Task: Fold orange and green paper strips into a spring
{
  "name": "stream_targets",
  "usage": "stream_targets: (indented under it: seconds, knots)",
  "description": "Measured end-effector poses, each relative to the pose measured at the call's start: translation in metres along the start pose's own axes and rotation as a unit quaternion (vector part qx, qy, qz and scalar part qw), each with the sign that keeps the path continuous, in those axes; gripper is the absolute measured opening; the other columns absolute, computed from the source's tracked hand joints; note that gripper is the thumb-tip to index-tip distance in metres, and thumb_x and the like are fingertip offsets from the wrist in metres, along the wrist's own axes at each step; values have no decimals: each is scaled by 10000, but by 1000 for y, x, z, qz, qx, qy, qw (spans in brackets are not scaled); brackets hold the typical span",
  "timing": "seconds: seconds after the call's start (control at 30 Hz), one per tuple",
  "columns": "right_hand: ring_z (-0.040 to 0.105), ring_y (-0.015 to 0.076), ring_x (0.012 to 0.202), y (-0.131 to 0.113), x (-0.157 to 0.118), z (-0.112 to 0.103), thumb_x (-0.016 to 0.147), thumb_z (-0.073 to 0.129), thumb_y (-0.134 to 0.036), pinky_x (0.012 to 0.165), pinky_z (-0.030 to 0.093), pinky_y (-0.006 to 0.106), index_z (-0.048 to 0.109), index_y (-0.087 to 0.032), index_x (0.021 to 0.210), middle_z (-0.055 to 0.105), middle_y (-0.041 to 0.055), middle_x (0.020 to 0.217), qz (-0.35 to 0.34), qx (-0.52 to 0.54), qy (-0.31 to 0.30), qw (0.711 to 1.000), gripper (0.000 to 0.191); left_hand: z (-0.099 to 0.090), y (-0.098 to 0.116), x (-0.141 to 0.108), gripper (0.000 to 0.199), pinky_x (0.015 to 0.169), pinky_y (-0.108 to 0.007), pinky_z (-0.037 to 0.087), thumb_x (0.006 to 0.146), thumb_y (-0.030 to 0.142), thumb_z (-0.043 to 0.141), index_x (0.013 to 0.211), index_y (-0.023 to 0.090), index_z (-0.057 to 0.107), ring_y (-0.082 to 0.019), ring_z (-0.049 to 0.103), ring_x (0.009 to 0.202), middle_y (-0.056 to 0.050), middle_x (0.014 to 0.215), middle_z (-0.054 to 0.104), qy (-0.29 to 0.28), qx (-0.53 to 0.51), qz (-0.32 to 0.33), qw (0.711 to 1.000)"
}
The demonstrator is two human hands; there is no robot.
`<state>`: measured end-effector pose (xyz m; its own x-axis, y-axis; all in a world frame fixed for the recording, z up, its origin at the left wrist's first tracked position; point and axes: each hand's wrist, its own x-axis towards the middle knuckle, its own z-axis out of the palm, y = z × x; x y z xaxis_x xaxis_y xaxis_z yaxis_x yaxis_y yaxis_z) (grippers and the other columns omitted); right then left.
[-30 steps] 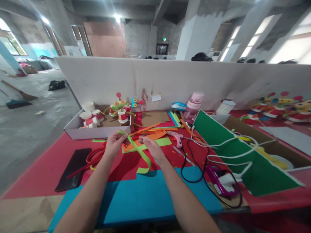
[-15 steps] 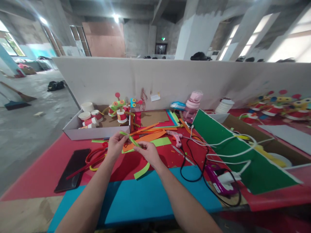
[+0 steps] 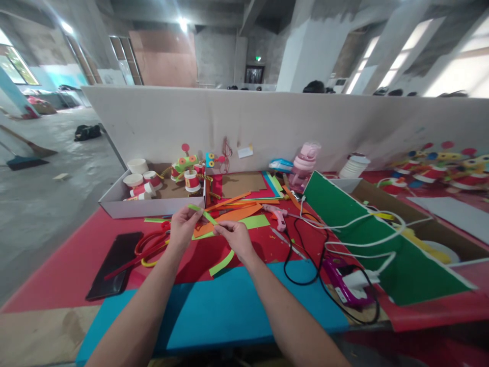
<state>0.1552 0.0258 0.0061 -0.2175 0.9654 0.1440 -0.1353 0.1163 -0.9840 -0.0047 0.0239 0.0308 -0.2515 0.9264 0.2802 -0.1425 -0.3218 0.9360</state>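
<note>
A narrow light green paper strip (image 3: pixel 208 217) is stretched between my two hands above the red table cover. My left hand (image 3: pixel 185 224) pinches its upper left part between thumb and fingers. The lower right part is pinched by my right hand (image 3: pixel 236 237), and the strip's tail (image 3: pixel 222 264) hangs curled below that hand. Orange paper strips (image 3: pixel 244 210) and a flat green piece (image 3: pixel 255 221) lie just behind my hands. To the right of them rests a pink glue gun (image 3: pixel 277 215).
Left are a black phone (image 3: pixel 116 265), red-handled scissors (image 3: pixel 147 247) and a white box (image 3: pixel 153 208) with paper cups. A blue sheet (image 3: pixel 217 316) covers the near edge. On the right stand a green panel (image 3: pixel 367 244), cables and a purple power strip (image 3: pixel 344 285).
My right hand has slid slightly up along the strip, and the hanging tail has shifted a little upward and left. My left hand has barely moved.
</note>
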Motion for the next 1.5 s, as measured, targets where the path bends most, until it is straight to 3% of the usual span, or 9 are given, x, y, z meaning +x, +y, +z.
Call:
stream_targets:
  seconds: [0.37,0.57,0.7,1.07,1.37,1.5]
  knots:
    - [656,189,682,1,0,1,668,751,-463,737,529,325,740,-206,678,713,20,661,18,34,3,999,258,0,-2,1,218,511,-241,481,698,354,782,713,169,667,-135,596,497,-7,562,649,12,8,3,1000]
    - [641,171,669,8,3,-2,643,774,-451,772,514,326,762,-191,760,708,16,660,52,91,19,994,286,-3,-8,1,247,603,-237,473,669,350,803,816,159,750,-129,591,610,-38,693,699,-133,50,-85,986]
    - [634,167,671,10,3,-2,680,755,-420,793,498,326,765,-192,778,702,14,650,42,88,4,995,249,0,-12,-4,180,592,-237,431,688,344,789,727,170,772,-131,561,621,-35,680,689,-163,84,-78,980]
    - [623,176,651,7,1,-1,699,752,-446,719,483,314,754,-188,716,702,25,643,32,21,0,999,259,-2,-15,0,270,469,-218,313,593,368,845,549,146,698,-78,428,455,8,466,538,-89,33,-122,988]
    - [636,164,649,15,1,-2,686,771,-409,712,490,307,764,-192,733,716,38,662,67,30,-29,997,223,-33,-3,16,306,463,-208,362,569,380,861,549,133,682,-76,456,465,0,484,542,11,-15,-104,994]
    - [624,157,628,14,3,-7,668,782,-406,683,485,294,759,-185,721,706,33,642,77,37,-19,996,228,-45,3,23,311,495,-202,390,540,381,869,648,126,727,-79,487,503,0,525,574,104,-53,-53,992]
